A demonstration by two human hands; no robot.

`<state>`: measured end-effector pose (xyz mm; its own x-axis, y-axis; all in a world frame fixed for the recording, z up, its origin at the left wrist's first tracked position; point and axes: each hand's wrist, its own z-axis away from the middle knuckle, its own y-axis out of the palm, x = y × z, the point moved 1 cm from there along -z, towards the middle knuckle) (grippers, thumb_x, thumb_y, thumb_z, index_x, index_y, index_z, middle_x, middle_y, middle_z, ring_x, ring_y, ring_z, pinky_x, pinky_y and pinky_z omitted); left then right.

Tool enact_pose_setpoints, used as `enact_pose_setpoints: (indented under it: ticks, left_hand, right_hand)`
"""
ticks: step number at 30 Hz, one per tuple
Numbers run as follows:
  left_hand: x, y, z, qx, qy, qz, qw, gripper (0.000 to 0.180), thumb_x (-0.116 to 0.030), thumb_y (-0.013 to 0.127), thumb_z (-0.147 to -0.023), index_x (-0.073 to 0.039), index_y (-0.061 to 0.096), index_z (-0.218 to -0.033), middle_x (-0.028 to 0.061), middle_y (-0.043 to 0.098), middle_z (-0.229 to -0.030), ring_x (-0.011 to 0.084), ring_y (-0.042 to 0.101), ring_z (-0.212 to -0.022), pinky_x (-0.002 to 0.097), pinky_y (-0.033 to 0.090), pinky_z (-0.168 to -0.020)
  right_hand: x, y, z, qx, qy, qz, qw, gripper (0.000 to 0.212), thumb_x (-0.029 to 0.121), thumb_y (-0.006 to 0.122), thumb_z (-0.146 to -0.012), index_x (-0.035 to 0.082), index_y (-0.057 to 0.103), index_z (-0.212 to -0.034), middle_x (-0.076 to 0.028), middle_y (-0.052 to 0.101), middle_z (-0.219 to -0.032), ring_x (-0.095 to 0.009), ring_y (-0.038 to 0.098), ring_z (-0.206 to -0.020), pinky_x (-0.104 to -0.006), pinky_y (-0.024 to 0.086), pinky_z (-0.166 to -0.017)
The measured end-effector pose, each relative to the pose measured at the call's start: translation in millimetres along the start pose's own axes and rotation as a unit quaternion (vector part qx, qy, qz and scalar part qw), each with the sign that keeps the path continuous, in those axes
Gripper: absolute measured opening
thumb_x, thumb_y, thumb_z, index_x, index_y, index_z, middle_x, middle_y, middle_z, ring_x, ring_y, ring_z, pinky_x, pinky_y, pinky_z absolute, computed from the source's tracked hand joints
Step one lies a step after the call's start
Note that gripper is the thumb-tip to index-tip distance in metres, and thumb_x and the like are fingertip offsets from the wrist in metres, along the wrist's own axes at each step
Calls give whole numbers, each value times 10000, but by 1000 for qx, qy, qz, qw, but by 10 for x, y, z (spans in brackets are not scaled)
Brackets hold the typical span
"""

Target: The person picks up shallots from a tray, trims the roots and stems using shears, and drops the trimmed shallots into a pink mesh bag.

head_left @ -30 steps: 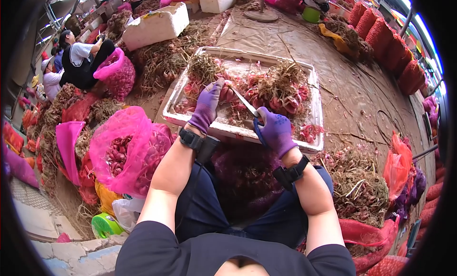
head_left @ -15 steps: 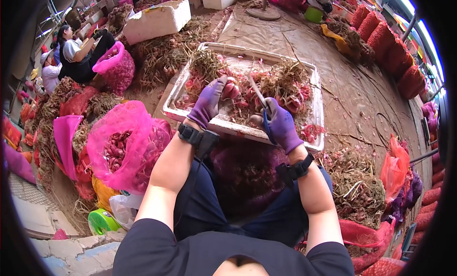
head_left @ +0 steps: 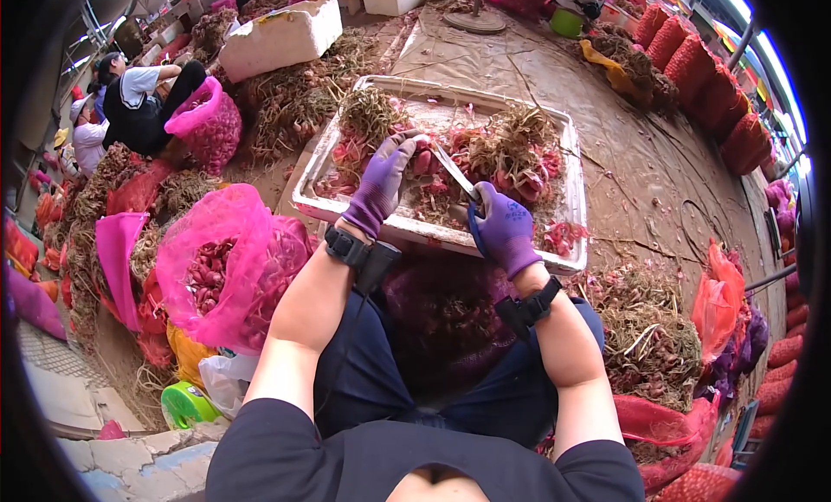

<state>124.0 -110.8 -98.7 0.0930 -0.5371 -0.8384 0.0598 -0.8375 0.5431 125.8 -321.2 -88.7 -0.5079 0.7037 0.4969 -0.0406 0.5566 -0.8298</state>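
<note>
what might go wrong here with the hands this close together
The blue-handled cutting tool in the right hand points toward the left hand, its tip close to the fingertips, so a slip might nick the glove. The reddish bulb at those fingertips could slip loose and drop into the white tray. The pink mesh bag stands open near the left forearm; a bump could perhaps spill some bulbs.
</note>
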Motion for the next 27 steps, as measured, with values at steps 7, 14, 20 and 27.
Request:
enact_pose_setpoints:
  ticks: [7, 14, 20, 27]
  left_hand:
    - [2, -19, -5, -24, -22, -50, 998, 248, -208, 483, -967, -110, 527, -1191, -17, 613, -1074, 69, 618, -885, 392, 547, -792]
    - [64, -211, -113, 66, -109, 93, 987, 224, -226, 481, -968, -106, 557, -1141, 11, 629, -985, 112, 629, -874, 367, 537, -805]
    - [156, -27, -32, 54, -148, 129, 979, 203, -229, 464, -967, -123, 569, -1105, 12, 637, -954, 146, 629, -914, 344, 525, -812]
    - [57, -418, -102, 74, -73, 117, 988, 174, -311, 568, -912, -140, 589, -941, 14, 652, -882, 138, 635, -830, 291, 525, -664]
  right_hand:
    - [-2, 32, 25, 19, 8, 10, 1000, 483, 544, 630, -792, 92, 562, -946, -162, 641, -764, -366, 625, -728, -436, 468, -633]
    - [8, 139, 7, 41, 52, -124, 990, 482, 542, 628, -800, 65, 586, -855, -179, 612, -696, -363, 613, -680, -431, 461, -618]
    - [-116, 23, -79, -22, 104, -310, 945, 352, 383, 646, -859, 46, 553, -899, -11, 579, -655, -55, 529, -510, -200, 426, -482]
    - [-321, -158, -243, -202, 39, -322, 924, 536, 477, 655, -835, 9, 500, -1046, -56, 585, -779, -107, 542, -637, -268, 464, -590]
